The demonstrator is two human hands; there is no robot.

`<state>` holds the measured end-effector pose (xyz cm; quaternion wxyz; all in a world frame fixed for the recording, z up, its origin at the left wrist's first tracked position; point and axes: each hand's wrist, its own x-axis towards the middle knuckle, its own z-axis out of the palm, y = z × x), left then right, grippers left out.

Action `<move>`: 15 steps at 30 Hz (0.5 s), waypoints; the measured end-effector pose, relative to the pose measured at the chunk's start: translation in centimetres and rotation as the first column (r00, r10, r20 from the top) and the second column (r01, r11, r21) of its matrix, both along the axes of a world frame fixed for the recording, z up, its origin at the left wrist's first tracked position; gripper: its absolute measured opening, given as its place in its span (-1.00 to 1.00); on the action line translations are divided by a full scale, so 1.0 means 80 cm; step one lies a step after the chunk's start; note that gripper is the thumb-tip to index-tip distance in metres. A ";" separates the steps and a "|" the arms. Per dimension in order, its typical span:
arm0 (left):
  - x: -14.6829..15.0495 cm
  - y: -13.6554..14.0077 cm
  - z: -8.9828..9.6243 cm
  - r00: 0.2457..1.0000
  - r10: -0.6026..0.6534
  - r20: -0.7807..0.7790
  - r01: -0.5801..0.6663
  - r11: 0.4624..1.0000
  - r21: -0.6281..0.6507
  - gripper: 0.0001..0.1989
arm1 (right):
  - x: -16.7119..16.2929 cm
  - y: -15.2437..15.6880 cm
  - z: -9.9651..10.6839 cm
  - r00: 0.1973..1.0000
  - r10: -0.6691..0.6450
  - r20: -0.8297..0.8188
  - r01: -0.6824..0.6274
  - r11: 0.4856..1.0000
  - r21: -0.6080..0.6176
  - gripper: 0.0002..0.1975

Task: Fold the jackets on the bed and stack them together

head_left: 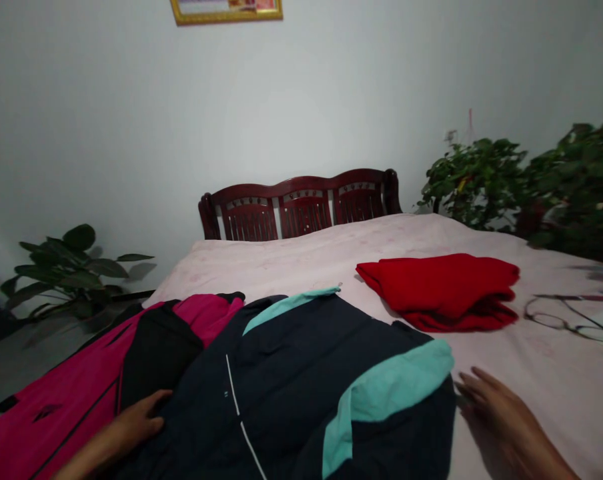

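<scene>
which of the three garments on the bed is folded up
The red garment, lying apart as a compact folded stack near the glasses. The navy-and-teal jacket and the pink-and-black jacket lie spread out.

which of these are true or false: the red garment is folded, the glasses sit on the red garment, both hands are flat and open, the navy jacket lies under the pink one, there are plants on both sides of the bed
1. The red garment is folded: true.
2. The glasses sit on the red garment: false. They lie on the pale bedsheet, to the right of it and apart from it.
3. Both hands are flat and open: true. The left hand rests on the navy and teal jacket; the right hand lies on the sheet at its teal sleeve edge.
4. The navy jacket lies under the pink one: false. It overlaps the pink and black jacket from above.
5. Plants stand on both sides of the bed: true.
</scene>
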<state>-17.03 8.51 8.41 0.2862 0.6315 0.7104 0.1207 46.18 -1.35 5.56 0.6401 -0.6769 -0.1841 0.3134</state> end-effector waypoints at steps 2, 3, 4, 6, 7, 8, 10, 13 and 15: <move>-0.006 0.006 -0.018 0.999 -0.018 -0.051 0.018 1.000 -0.009 -0.39 | 0.004 0.010 0.022 0.922 -0.076 0.380 0.085 0.996 -0.008 -0.32; -0.006 0.010 -0.025 0.998 -0.012 -0.068 0.011 1.000 -0.004 -0.37 | 0.001 0.025 0.038 0.825 -0.019 0.565 0.042 0.999 -0.027 -0.36; -0.003 0.014 -0.030 0.997 0.007 -0.081 -0.006 1.000 0.010 -0.35 | -0.006 0.046 0.053 0.695 0.084 0.714 -0.045 0.996 -0.073 -0.41; 0.008 0.022 -0.037 0.996 0.046 -0.078 -0.042 0.998 0.055 -0.32 | -0.029 0.098 0.077 0.423 0.411 0.808 -0.274 0.908 -0.318 -0.49; 0.015 0.024 -0.040 0.996 0.063 -0.068 -0.057 0.995 0.076 -0.33 | -0.042 0.126 0.083 0.294 0.544 0.786 -0.291 0.834 -0.469 -0.51; 0.023 0.025 -0.043 0.995 0.077 -0.058 -0.071 0.993 0.094 -0.36 | -0.055 0.153 0.085 0.190 0.651 0.735 -0.255 0.755 -0.604 -0.53; 0.038 0.024 -0.044 0.992 0.108 -0.060 -0.100 0.986 0.134 -0.45 | -0.078 0.198 0.078 0.147 0.738 0.659 -0.212 0.674 -0.707 -0.55; 0.051 0.016 -0.031 0.986 0.128 -0.104 -0.088 0.941 0.326 -0.54 | -0.094 0.232 0.054 0.170 0.766 0.620 -0.159 0.643 -0.749 -0.50; 0.053 0.013 -0.011 0.982 0.104 -0.155 -0.014 0.868 0.496 -0.55 | -0.095 0.236 0.043 0.166 0.767 0.620 -0.154 0.641 -0.752 -0.54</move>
